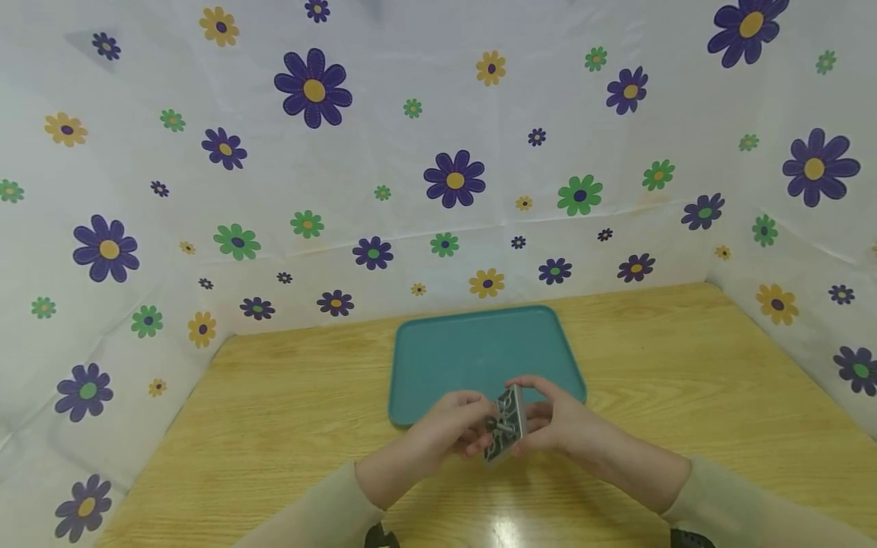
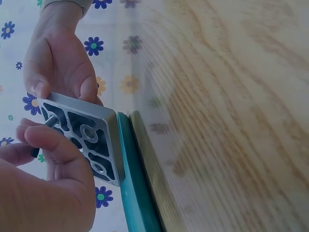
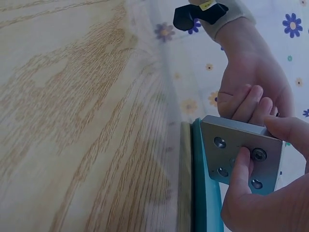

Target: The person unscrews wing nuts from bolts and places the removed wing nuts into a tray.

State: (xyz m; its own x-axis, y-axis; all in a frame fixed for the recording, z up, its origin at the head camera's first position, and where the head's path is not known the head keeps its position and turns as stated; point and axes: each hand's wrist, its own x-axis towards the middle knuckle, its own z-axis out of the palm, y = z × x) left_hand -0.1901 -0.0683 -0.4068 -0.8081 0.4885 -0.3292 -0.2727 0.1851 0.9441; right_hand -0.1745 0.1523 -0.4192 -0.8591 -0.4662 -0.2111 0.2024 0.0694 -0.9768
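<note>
A square grey metal plate (image 1: 507,426) is held tilted above the front edge of the tray. My right hand (image 1: 569,426) grips it by its edges, with one finger pressing the smooth face beside a bolt head (image 3: 259,154), as the right wrist view shows. That face has several round holes. From the ribbed, hollow back, the bolt's threaded shank (image 2: 51,121) sticks out. My left hand (image 1: 448,422) pinches the shank's outer end, where a small dark piece (image 2: 35,152) shows between the fingers; its exact kind is partly hidden.
A teal tray (image 1: 479,342) lies on the wood-grain table (image 1: 294,403), just beyond both hands. Behind and at the sides hangs a white cloth (image 1: 384,152) printed with flowers.
</note>
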